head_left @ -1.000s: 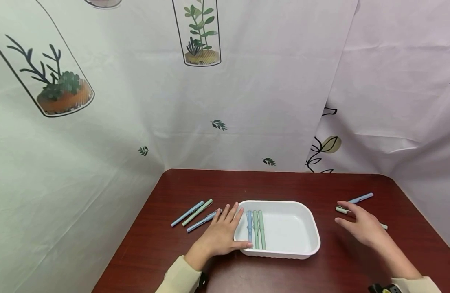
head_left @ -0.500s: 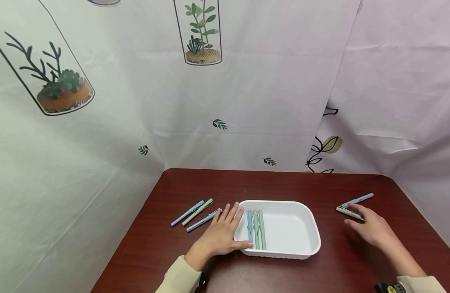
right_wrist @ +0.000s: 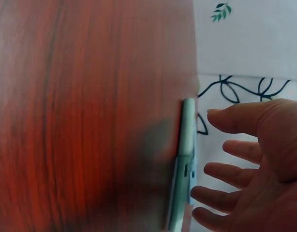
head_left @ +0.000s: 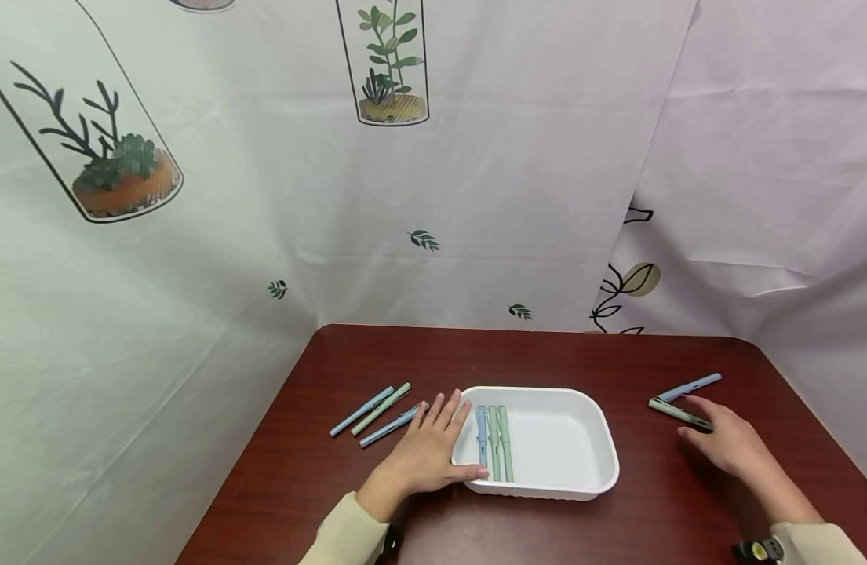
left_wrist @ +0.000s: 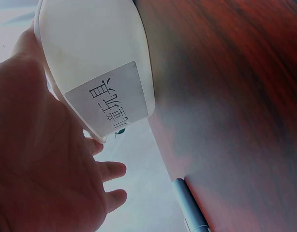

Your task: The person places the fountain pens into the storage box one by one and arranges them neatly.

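Observation:
My left hand [head_left: 422, 459] rests on the left end of a white plastic tray [head_left: 563, 493], fingers spread and straight, thumb over the near rim. Inside, at the tray's left, a blue pen [head_left: 482, 431] and two green pens [head_left: 494, 443] lie side by side. My right hand [head_left: 733, 443] hovers at the right end of a capped green pen [head_left: 676, 413], thumb and fingers apart, holding nothing. In the right wrist view a gap shows between the fingertips and that green pen [right_wrist: 183, 154]. Another blue pen [head_left: 694, 384] lies just behind it, their left ends meeting.
Left of the tray, blue pens [head_left: 362, 410] and a green pen [head_left: 380, 410] lie on the dark red-brown table [head_left: 546, 357]. A label [left_wrist: 112, 99] with dark characters is on the tray's end. A printed white cloth [head_left: 475, 196] hangs behind the table.
My right hand has moved right and slightly toward me along the green pen, uncovering more of it and the blue pen. The left hand and tray have stayed put.

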`<action>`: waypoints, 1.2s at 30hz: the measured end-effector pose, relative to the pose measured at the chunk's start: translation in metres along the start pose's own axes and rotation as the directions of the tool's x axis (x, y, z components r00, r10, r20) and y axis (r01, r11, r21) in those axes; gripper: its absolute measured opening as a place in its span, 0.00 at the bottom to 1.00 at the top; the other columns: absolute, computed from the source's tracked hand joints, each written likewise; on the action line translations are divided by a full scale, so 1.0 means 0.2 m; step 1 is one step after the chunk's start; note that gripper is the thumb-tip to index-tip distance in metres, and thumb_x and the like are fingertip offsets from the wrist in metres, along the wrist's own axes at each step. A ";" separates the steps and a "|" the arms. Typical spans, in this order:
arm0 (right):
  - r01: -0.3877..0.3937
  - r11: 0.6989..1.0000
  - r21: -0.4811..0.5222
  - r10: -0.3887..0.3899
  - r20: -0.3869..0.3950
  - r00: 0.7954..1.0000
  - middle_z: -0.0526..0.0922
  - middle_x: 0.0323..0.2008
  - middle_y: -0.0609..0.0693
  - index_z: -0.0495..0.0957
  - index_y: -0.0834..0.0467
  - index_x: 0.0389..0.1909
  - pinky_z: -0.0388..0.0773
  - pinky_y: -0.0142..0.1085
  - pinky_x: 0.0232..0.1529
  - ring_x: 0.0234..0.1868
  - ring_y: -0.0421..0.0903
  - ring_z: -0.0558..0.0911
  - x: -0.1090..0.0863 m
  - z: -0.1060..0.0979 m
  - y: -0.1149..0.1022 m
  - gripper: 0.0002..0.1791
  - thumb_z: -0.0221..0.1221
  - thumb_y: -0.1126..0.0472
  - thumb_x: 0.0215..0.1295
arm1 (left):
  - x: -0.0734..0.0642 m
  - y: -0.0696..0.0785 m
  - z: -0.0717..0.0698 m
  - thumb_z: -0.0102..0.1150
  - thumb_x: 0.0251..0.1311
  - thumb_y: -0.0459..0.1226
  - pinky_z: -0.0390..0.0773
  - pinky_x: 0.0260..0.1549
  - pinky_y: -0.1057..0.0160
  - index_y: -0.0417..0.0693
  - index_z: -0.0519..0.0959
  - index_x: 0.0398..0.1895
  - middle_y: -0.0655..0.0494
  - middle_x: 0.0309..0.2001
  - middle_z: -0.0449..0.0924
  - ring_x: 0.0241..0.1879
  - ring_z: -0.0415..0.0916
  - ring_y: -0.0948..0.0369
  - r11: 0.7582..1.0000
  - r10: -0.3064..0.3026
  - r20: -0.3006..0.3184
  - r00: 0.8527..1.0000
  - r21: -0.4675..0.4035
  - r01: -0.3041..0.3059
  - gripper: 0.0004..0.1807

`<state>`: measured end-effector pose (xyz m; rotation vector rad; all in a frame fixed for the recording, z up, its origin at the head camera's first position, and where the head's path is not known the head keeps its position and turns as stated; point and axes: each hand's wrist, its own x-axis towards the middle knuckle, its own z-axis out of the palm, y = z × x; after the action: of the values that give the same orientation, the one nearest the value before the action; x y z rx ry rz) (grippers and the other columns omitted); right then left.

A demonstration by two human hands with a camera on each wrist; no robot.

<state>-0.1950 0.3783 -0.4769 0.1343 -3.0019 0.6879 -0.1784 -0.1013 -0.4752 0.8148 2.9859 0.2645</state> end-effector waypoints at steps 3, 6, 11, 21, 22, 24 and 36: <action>0.001 1.000 -0.013 -0.001 0.000 1.000 0.68 0.57 0.83 0.66 0.75 0.62 0.68 0.70 0.51 0.57 0.81 0.68 0.01 0.01 0.02 0.32 0.64 0.61 0.64 | 0.00 0.00 0.00 0.49 0.58 0.74 0.49 0.74 0.39 0.51 0.49 0.83 0.48 0.82 0.42 0.80 0.44 0.44 1.000 -0.003 0.001 1.000 0.003 0.003 0.58; 0.001 1.000 -0.025 -0.001 0.002 1.000 0.68 0.57 0.83 0.67 0.76 0.61 0.69 0.70 0.51 0.56 0.81 0.68 0.02 0.01 0.03 0.31 0.64 0.61 0.63 | 0.00 0.00 0.00 0.50 0.58 0.74 0.49 0.74 0.39 0.51 0.48 0.83 0.48 0.82 0.43 0.80 0.44 0.44 1.000 -0.006 0.002 1.000 0.004 0.006 0.58; 0.004 0.999 -0.039 -0.003 0.013 1.000 0.68 0.55 0.84 0.67 0.77 0.61 0.69 0.70 0.51 0.55 0.82 0.69 0.03 0.04 0.06 0.32 0.64 0.61 0.63 | 0.00 0.00 0.00 0.50 0.58 0.74 0.50 0.74 0.39 0.51 0.48 0.83 0.48 0.82 0.42 0.80 0.44 0.44 1.000 -0.005 0.005 1.000 0.007 0.005 0.58; -0.021 0.996 -0.088 0.025 0.047 0.999 0.68 0.55 0.83 0.68 0.74 0.62 0.69 0.71 0.47 0.54 0.83 0.67 0.05 0.06 0.09 0.31 0.64 0.61 0.63 | 0.00 0.00 0.00 0.49 0.59 0.74 0.50 0.74 0.39 0.51 0.48 0.83 0.49 0.82 0.42 0.80 0.44 0.44 1.000 -0.007 0.008 1.000 0.013 0.007 0.58; -0.021 0.995 -0.093 0.025 0.045 0.999 0.68 0.54 0.82 0.69 0.73 0.62 0.69 0.71 0.46 0.54 0.83 0.67 0.05 0.07 0.09 0.30 0.64 0.61 0.64 | 0.00 0.00 0.01 0.49 0.59 0.74 0.50 0.74 0.39 0.51 0.48 0.83 0.49 0.82 0.42 0.80 0.44 0.44 1.000 -0.006 0.008 1.000 0.013 0.006 0.58; -0.020 0.995 -0.097 0.024 0.037 0.999 0.69 0.53 0.81 0.72 0.72 0.60 0.69 0.71 0.45 0.53 0.82 0.66 0.05 0.07 0.09 0.27 0.63 0.63 0.64 | 0.00 0.00 0.01 0.49 0.59 0.74 0.49 0.74 0.39 0.51 0.48 0.83 0.48 0.82 0.42 0.80 0.44 0.44 1.000 -0.007 0.009 1.000 0.011 0.007 0.58; 0.034 0.998 -0.053 -0.031 0.061 0.998 0.81 0.32 0.60 0.78 0.73 0.47 0.76 0.55 0.36 0.34 0.57 0.79 0.06 0.07 0.05 0.15 0.62 0.69 0.61 | 0.01 0.00 0.01 0.48 0.59 0.75 0.50 0.74 0.39 0.51 0.48 0.83 0.49 0.82 0.42 0.80 0.44 0.44 1.000 -0.011 0.005 1.000 0.015 0.011 0.58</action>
<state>-0.2093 0.3799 -0.4929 0.2048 -3.0647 0.6092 -0.1794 -0.1002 -0.4779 0.7984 2.9909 0.2396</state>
